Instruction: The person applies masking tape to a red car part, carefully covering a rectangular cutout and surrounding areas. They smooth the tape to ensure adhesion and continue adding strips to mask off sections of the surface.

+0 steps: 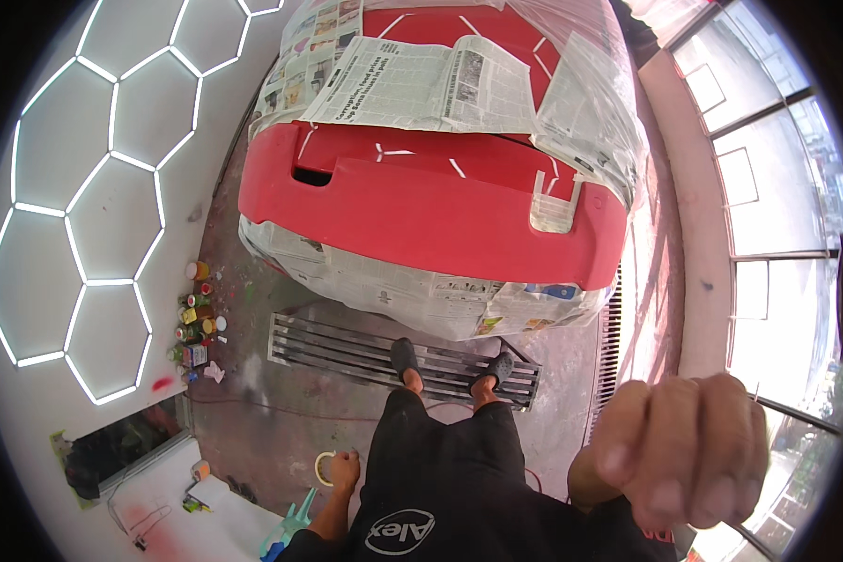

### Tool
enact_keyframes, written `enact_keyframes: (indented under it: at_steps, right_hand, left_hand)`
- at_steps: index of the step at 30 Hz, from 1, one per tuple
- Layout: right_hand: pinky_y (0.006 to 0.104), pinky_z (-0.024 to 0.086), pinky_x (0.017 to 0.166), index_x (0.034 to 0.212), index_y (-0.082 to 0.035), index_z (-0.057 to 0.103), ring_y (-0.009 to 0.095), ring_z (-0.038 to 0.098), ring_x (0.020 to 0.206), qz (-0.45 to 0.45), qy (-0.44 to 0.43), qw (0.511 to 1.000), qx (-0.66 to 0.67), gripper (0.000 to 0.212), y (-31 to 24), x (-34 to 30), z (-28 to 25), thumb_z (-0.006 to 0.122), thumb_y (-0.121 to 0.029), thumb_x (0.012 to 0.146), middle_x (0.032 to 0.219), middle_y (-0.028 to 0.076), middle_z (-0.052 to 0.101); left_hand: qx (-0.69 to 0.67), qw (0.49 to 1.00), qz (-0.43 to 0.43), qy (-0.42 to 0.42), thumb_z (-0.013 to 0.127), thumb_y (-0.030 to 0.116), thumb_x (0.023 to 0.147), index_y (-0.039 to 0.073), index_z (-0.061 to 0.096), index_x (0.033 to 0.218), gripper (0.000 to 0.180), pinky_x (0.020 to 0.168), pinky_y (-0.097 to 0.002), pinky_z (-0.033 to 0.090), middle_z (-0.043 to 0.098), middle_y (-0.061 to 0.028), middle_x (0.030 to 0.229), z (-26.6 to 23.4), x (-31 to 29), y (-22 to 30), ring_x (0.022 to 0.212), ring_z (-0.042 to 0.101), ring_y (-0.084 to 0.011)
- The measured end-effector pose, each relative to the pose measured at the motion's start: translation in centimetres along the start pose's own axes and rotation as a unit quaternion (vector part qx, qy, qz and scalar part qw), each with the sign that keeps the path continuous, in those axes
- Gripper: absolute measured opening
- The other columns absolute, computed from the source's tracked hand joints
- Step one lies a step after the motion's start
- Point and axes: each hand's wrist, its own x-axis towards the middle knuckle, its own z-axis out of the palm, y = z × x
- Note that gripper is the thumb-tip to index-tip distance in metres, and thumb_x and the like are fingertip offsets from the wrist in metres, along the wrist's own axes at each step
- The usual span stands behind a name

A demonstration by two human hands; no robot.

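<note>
My left hand (pixel 346 470) hangs low beside my left leg, its fingers closed on a pale yellow roll of masking tape (pixel 324 467). Raised close to the camera on the right is my right hand (pixel 686 451), curled with the knuckles up; whatever it may hold is hidden. Ahead of me stands a car with a glossy red spoiler-like panel (pixel 431 211). Newspaper sheets (pixel 421 86) lie across the red surface above it, and more newspaper (pixel 384 286) wraps the part below. A patch of masking tape and paper (pixel 554 208) covers a recess at the panel's right; the left recess is bare.
My feet stand on a slatted metal bench (pixel 347 354) in front of the car. Several paint cans and bottles (pixel 195 318) line the left wall. A teal plastic chair (pixel 295 520) is at lower left. A floor grate (pixel 609 347) and windows run along the right.
</note>
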Motion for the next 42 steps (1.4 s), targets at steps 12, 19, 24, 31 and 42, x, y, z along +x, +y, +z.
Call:
enact_keyframes:
  at_steps: [12, 19, 24, 31, 42]
  right_hand:
    - [0.0399, 0.055, 0.094, 0.110, 0.001, 0.069, 0.029, 0.071, 0.102, -0.007, -0.116, 0.984, 0.137, 0.037, -4.4, -2.1, 14.0, 0.044, -0.025, 0.120, 0.107, 0.016, 0.071]
    - [0.0404, 0.054, 0.093, 0.112, 0.002, 0.069, 0.029, 0.069, 0.101, 0.193, -0.231, 0.896, 0.327, 0.043, -4.3, -2.7, 16.7, 0.041, -0.029, 0.122, 0.109, 0.017, 0.071]
    - [0.0407, 0.053, 0.092, 0.114, 0.003, 0.070, 0.029, 0.068, 0.101, 0.389, -0.296, 0.789, 0.373, 0.047, -3.7, -2.0, 15.6, 0.039, -0.031, 0.123, 0.110, 0.018, 0.071]
    - [0.0581, 0.025, 0.135, 0.158, 0.006, 0.056, 0.042, 0.041, 0.162, 0.448, -0.514, 0.731, 0.016, 0.058, 1.6, -10.3, 3.1, 0.044, -0.037, 0.122, 0.166, 0.026, 0.054]
    - [0.0545, 0.011, 0.139, 0.173, -0.020, 0.044, 0.034, 0.016, 0.173, 0.466, -0.514, 0.709, -0.126, 0.057, 0.8, -19.0, -7.6, 0.038, -0.043, 0.121, 0.183, 0.014, 0.033]
  left_hand:
    - [-0.036, 0.996, 0.079, -0.005, 0.066, 0.039, 0.102, -0.007, 0.075, 0.087, 0.049, 0.071, -0.0501, 0.050, 0.071, -0.0228, 0.074, -4.5, 5.7, -2.9, 0.070, 0.070, -0.0332]
    - [0.009, 0.997, 0.058, -0.048, 0.063, 0.033, 0.103, -0.005, 0.080, 0.097, 0.041, 0.065, -0.0457, 0.052, 0.073, -0.0191, 0.078, -5.3, 3.5, -3.8, 0.066, 0.070, -0.0294]
    - [-0.012, 0.991, 0.064, -0.119, 0.063, 0.032, 0.103, -0.005, 0.080, 0.097, 0.041, 0.065, -0.0451, 0.053, 0.074, -0.0186, 0.078, -2.6, 0.9, -1.4, 0.066, 0.070, -0.0289]
    - [-0.043, 0.993, 0.023, -0.108, 0.063, 0.031, 0.102, -0.004, 0.080, 0.098, 0.040, 0.064, -0.0442, 0.053, 0.074, -0.0179, 0.079, -4.7, -1.6, -2.1, 0.065, 0.070, -0.0283]
    - [-0.061, 0.991, 0.014, -0.116, 0.063, 0.030, 0.102, -0.004, 0.079, 0.099, 0.038, 0.063, -0.0428, 0.053, 0.075, -0.0167, 0.079, -5.8, -2.6, -0.3, 0.064, 0.069, -0.0273]
